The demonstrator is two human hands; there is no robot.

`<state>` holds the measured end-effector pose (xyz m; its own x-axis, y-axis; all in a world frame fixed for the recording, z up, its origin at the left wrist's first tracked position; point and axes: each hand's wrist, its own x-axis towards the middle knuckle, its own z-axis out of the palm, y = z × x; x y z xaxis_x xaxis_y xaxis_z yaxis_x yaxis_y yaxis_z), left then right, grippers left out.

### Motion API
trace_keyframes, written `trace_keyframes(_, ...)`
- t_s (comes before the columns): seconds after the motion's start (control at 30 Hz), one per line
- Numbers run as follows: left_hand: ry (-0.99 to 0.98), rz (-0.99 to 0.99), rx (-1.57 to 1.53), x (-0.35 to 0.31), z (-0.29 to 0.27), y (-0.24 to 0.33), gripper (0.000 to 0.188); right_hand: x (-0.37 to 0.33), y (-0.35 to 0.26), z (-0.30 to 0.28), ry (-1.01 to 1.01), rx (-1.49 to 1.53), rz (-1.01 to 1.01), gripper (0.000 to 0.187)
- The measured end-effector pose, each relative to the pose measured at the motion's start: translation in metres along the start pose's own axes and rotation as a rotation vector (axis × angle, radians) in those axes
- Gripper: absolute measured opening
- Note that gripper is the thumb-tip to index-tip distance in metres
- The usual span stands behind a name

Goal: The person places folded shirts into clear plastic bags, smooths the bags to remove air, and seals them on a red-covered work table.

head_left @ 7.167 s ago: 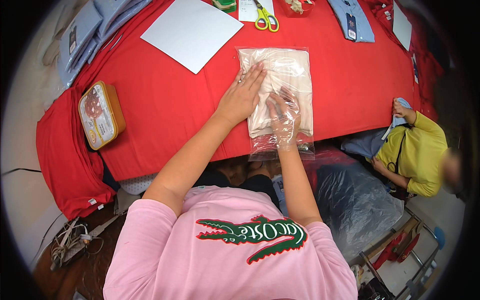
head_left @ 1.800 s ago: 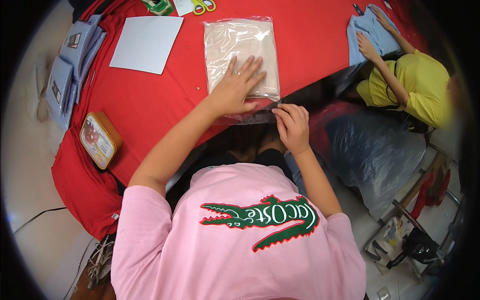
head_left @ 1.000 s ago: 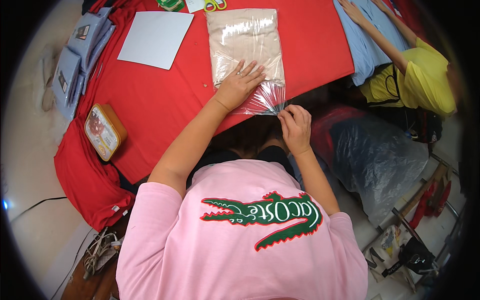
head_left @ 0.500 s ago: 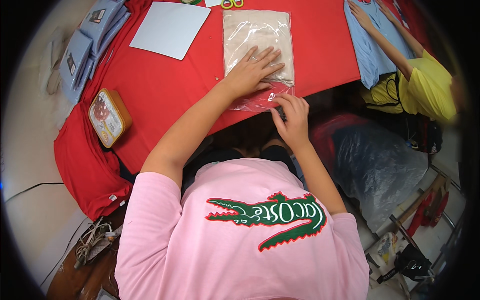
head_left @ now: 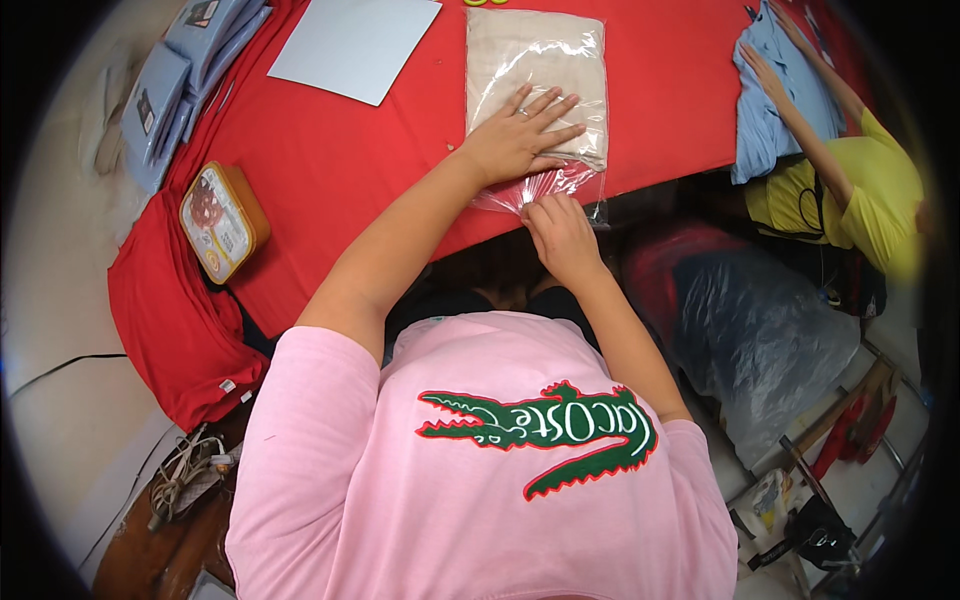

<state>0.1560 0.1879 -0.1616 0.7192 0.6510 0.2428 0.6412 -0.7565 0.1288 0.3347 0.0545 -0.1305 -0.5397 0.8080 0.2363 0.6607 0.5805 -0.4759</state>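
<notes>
A folded beige garment [head_left: 535, 50] lies inside a clear plastic bag [head_left: 570, 178] near the front edge of the red-covered table. My left hand [head_left: 520, 135] rests flat on it, fingers spread, with a ring on one finger. At the bag's near end, my right hand [head_left: 565, 235] has its fingers closed on the loose plastic, which gathers into creases running toward the fingertips. The garment stops short of that end, so the plastic there is see-through over the red cloth.
Left of the bag are a white board [head_left: 355, 45], a yellow-lidded tub [head_left: 218, 222] and bagged blue garments [head_left: 155, 110]. Yellow-green scissor handles [head_left: 485, 2] show at the top. At right, a person in yellow [head_left: 860, 185] handles a blue garment [head_left: 785, 95]. A large plastic sack [head_left: 760, 330] stands below.
My right hand has moved left along the bag's near end and closed on the plastic, drawing it into creases. My left hand stays on the garment. The whole view has shifted slightly.
</notes>
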Motion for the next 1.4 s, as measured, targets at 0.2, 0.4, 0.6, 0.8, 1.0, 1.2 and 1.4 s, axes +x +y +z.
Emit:
trace_keyframes(0.2, 0.004, 0.008, 0.01, 0.004, -0.001, 0.001, 0.067, -0.016, 0.009, 0.007, -0.046, -0.126, -0.143, 0.027)
trace_keyframes(0.4, -0.003, -0.01, 0.018, 0.002, 0.003, 0.002, 0.067, -0.034, 0.0, 0.005, 0.047, -0.103, -0.122, 0.032)
trace_keyframes(0.6, 0.011, -0.006, 0.024, 0.001, 0.004, 0.0, 0.066, 0.018, -0.029, 0.01, 0.181, 0.076, 0.148, 0.035)
trace_keyframes(0.8, 0.013, 0.003, 0.038, 0.0, 0.004, -0.002, 0.065, 0.029, -0.025, 0.033, 0.178, 0.062, 0.057, 0.017)
trace_keyframes(1.0, 0.017, 0.003, -0.023, 0.001, 0.003, -0.002, 0.066, 0.004, -0.03, 0.025, 0.122, 0.083, -0.231, 0.02)
trace_keyframes(1.2, 0.02, 0.008, -0.034, 0.004, 0.001, 0.002, 0.067, -0.045, -0.023, 0.009, -0.036, 0.026, -0.428, 0.029)
trace_keyframes(1.4, -0.065, -0.034, 0.009, 0.007, -0.008, 0.005, 0.079, -0.048, 0.009, -0.041, 0.242, -0.021, 0.097, 0.049)
